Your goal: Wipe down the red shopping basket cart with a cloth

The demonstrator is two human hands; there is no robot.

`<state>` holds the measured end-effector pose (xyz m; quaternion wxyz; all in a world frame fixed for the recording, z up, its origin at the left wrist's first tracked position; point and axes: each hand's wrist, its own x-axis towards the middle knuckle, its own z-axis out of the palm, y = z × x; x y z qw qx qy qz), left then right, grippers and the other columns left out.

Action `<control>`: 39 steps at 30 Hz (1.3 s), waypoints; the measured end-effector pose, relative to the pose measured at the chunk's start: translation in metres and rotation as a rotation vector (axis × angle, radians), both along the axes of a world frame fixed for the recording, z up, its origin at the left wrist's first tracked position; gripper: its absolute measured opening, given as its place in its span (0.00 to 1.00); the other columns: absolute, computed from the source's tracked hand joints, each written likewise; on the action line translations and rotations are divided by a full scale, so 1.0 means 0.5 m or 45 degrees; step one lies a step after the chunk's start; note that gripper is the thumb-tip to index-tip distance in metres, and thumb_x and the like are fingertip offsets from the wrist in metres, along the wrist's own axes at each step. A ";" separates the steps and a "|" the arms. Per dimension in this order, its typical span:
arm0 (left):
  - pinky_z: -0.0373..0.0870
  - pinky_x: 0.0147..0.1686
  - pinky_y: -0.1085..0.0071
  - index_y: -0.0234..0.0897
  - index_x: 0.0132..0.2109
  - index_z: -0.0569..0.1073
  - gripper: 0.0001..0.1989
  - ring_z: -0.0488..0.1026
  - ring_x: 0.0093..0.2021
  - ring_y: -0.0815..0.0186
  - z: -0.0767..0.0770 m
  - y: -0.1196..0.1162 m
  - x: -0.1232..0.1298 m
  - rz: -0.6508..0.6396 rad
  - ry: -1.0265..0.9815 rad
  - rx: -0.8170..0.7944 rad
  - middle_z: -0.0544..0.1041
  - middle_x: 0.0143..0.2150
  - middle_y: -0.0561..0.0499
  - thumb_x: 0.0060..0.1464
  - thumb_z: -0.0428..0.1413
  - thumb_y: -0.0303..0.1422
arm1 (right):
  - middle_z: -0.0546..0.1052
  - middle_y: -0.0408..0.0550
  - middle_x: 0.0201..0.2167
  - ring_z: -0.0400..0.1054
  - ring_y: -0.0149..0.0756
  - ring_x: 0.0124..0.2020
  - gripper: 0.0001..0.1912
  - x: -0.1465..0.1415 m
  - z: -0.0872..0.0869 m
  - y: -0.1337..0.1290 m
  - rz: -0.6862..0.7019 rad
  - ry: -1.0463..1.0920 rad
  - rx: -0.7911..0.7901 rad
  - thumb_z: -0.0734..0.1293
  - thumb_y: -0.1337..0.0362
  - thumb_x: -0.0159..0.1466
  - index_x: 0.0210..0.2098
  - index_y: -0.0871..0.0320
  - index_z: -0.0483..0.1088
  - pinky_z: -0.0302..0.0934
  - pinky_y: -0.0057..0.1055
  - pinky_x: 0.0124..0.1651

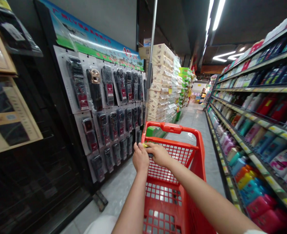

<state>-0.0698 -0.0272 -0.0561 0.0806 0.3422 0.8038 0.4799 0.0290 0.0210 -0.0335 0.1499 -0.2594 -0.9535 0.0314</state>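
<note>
My left hand (141,160) is closed at the upper left rim of a red plastic shopping basket (166,205), with its thumb and fingers pointing up. Against it, my right hand (159,156) comes in from the right, fingers curled inward. Between the two hands show a small yellow bit (145,145) and something dark; what they belong to is hidden by the fingers. A thin metal pole (153,31) with a grey sleeve (149,75) rises in line with my hands. I cannot tell whether its lower end is in my grip. The basket's red handle (174,127) stands up at the far end.
On the left hangs a rack of packaged belts (107,85), with boxed goods (10,115) nearer me. Stacked cartons (160,78) stand behind the rack. Shelves of bottles (249,130) line the right side. A grey tiled aisle (193,113) runs ahead.
</note>
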 end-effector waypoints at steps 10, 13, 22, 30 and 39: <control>0.70 0.40 0.64 0.29 0.48 0.78 0.32 0.79 0.44 0.52 0.001 0.001 0.004 -0.050 0.084 -0.094 0.81 0.42 0.35 0.67 0.31 0.40 | 0.68 0.47 0.60 0.63 0.44 0.55 0.29 0.085 0.014 0.062 -0.682 -0.022 0.187 0.59 0.69 0.64 0.63 0.44 0.59 0.58 0.41 0.51; 0.70 0.39 0.64 0.30 0.49 0.78 0.32 0.79 0.43 0.52 0.000 0.004 0.008 -0.041 0.101 -0.106 0.81 0.41 0.36 0.67 0.31 0.40 | 0.71 0.48 0.56 0.65 0.43 0.51 0.25 0.038 -0.003 0.068 -0.716 -0.025 0.170 0.58 0.66 0.66 0.62 0.45 0.60 0.59 0.39 0.49; 0.72 0.42 0.64 0.28 0.58 0.68 0.23 0.78 0.47 0.54 0.000 0.009 0.012 -0.067 0.345 -0.235 0.79 0.48 0.34 0.66 0.38 0.36 | 0.71 0.55 0.53 0.64 0.43 0.52 0.21 -0.078 -0.002 0.064 -0.645 -0.018 0.276 0.52 0.63 0.71 0.62 0.50 0.59 0.56 0.42 0.51; 0.74 0.34 0.65 0.26 0.70 0.48 0.30 0.79 0.40 0.55 0.001 0.008 0.021 -0.193 0.654 -0.507 0.71 0.56 0.28 0.62 0.39 0.25 | 0.69 0.51 0.57 0.63 0.41 0.54 0.23 0.053 -0.008 0.077 -0.554 -0.087 0.340 0.54 0.64 0.71 0.64 0.46 0.57 0.55 0.38 0.56; 0.73 0.36 0.63 0.26 0.70 0.48 0.31 0.78 0.43 0.53 0.012 0.003 0.022 -0.221 0.600 -0.494 0.72 0.53 0.30 0.61 0.38 0.26 | 0.72 0.56 0.52 0.68 0.44 0.50 0.26 0.272 -0.005 0.081 -0.891 -0.251 0.244 0.55 0.69 0.68 0.64 0.47 0.58 0.51 0.45 0.59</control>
